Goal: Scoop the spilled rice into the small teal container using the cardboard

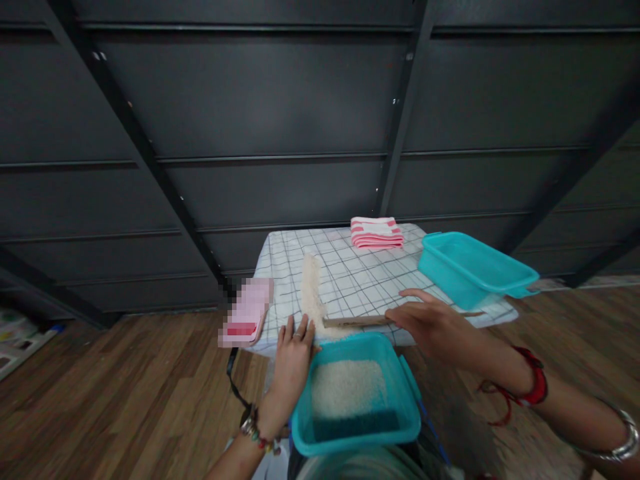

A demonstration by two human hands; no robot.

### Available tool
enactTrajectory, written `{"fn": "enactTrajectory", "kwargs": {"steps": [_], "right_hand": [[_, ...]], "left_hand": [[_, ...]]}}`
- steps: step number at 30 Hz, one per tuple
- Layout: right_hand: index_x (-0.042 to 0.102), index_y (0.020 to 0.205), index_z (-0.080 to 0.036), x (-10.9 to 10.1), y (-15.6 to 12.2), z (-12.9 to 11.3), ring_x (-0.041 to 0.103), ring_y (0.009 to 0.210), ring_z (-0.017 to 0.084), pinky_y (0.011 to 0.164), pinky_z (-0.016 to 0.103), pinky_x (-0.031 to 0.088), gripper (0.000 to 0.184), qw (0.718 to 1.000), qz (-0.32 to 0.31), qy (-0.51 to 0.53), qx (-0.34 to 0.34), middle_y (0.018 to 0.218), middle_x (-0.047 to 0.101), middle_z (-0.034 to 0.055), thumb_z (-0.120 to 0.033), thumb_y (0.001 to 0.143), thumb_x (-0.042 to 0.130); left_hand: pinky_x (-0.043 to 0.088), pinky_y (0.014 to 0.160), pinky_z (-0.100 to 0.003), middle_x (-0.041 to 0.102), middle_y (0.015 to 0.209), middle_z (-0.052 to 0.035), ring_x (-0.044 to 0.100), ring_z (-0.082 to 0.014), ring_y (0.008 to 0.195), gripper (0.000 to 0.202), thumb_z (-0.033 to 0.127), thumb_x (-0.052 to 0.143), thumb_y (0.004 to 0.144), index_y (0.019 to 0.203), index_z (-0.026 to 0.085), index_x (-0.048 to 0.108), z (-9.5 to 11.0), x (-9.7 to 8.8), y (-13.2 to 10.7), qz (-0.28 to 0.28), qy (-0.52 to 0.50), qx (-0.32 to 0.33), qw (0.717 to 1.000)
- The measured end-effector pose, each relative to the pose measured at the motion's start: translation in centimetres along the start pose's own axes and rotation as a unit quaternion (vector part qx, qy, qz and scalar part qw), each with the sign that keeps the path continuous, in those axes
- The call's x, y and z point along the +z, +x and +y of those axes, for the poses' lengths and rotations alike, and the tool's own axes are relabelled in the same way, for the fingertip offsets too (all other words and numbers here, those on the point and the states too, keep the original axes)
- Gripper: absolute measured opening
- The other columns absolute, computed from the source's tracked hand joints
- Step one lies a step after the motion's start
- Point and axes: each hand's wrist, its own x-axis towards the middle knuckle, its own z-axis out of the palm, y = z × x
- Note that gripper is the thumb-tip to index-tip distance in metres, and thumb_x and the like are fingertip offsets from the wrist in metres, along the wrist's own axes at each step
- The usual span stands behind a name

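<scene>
My left hand (291, 355) lies flat with fingers stretched out on the near edge of the checked tablecloth (350, 273), beside a teal tub (355, 427) that holds white rice (349, 389). My right hand (425, 321) is closed on a thin wooden stick (357, 321) lying level across the cloth, its left end against a long strip of spilled rice (311, 287). The tub sits below the table's near edge, close to my body.
A second teal tub (475, 270) stands empty at the table's right edge. A folded pink-striped towel (376, 233) lies at the back. A pink blurred object (247, 312) rests at the left corner. Dark metal wall behind, wooden floor around.
</scene>
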Motion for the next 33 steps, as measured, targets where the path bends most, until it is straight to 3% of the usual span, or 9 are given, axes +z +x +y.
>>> {"fn": "enactTrajectory", "kwargs": {"steps": [6,11,17,20,25,33], "right_hand": [[0.061,0.080,-0.017,-2.2,-0.3,-1.8,0.055,0.052,0.013,0.087,0.033,0.048,0.034,0.997,0.049,-0.023,-0.051,0.061,0.063,0.0006,0.002,0.079,0.033],[0.061,0.085,-0.018,-3.3,-1.0,-1.4,0.056,0.054,0.013,0.090,0.034,0.046,0.032,0.996,0.065,-0.024,-0.050,0.062,0.063,-0.0002,0.000,0.082,0.035],[0.060,0.094,-0.016,-1.6,-1.5,1.3,0.064,0.066,0.014,0.091,0.038,0.044,0.040,0.997,0.031,-0.061,0.029,0.074,0.069,0.0012,0.006,0.074,0.033],[0.061,0.094,-0.014,0.0,-0.7,2.8,0.065,0.072,0.015,0.090,0.036,0.043,0.039,0.995,0.034,-0.092,0.035,0.079,0.071,0.0050,0.006,0.073,0.034],[0.062,0.092,-0.013,1.9,0.9,4.1,0.062,0.065,0.017,0.087,0.037,0.041,0.036,0.985,-0.025,-0.155,0.065,0.073,0.070,0.0060,0.004,0.071,0.038],[0.061,0.088,-0.013,-0.7,-1.3,2.8,0.061,0.059,0.018,0.082,0.037,0.040,0.033,0.977,-0.021,-0.203,0.063,0.066,0.068,0.0063,0.005,0.070,0.039]], "left_hand": [[0.042,0.100,-0.051,0.049,0.137,-0.0137,0.045,-0.0333,0.127,0.049,0.006,0.044,0.085,0.132,0.017,0.049,0.0,-0.3,-0.1,-0.002,-0.003,-0.001,1.000],[0.041,0.100,-0.050,0.052,0.136,-0.0125,0.046,-0.0325,0.127,0.046,0.011,0.047,0.085,0.130,0.019,0.051,0.0,-0.1,-0.2,0.003,-0.009,-0.003,1.000],[0.040,0.100,-0.052,0.052,0.136,-0.0132,0.044,-0.0336,0.128,0.044,0.020,0.051,0.086,0.130,0.020,0.051,-0.2,0.3,-0.1,0.006,-0.013,-0.002,1.000],[0.042,0.099,-0.051,0.051,0.136,-0.0132,0.045,-0.0339,0.127,0.043,0.020,0.051,0.086,0.130,0.019,0.052,-0.1,0.3,0.0,0.005,-0.005,-0.001,1.000],[0.043,0.098,-0.050,0.052,0.135,-0.0129,0.045,-0.0351,0.126,0.043,0.021,0.053,0.086,0.128,0.016,0.053,0.1,-0.1,0.0,-0.001,0.008,-0.002,1.000],[0.041,0.100,-0.050,0.050,0.137,-0.0132,0.044,-0.0345,0.127,0.044,0.020,0.053,0.086,0.130,0.017,0.051,0.1,-0.2,0.0,-0.002,-0.002,-0.009,1.000]]}}
